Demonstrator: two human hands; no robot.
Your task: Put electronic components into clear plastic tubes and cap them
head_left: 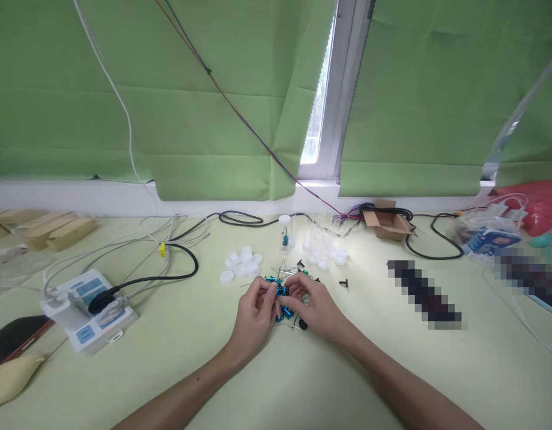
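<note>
Above the middle of the table, my left hand point(253, 312) and my right hand point(321, 307) meet with fingertips pinched. A small shiny blue metal part point(282, 291) sits between them, gripped from both sides; its exact kind is too small to tell. Under and around the fingers lies a pile of blue metal pieces point(287, 312), thin metal rods and small black bits, partly hidden by my hands. A round black piece point(302, 324) rests just below my right fingers. To the right is a black T-shaped piece point(343, 283).
Several white caps point(242, 266) lie behind my left hand. A clear tube point(284, 236) holding a blue part stands behind the pile, with other clear tubes to its right. A power strip point(90, 310) with cables is left; an open cardboard box point(389, 227) sits back right.
</note>
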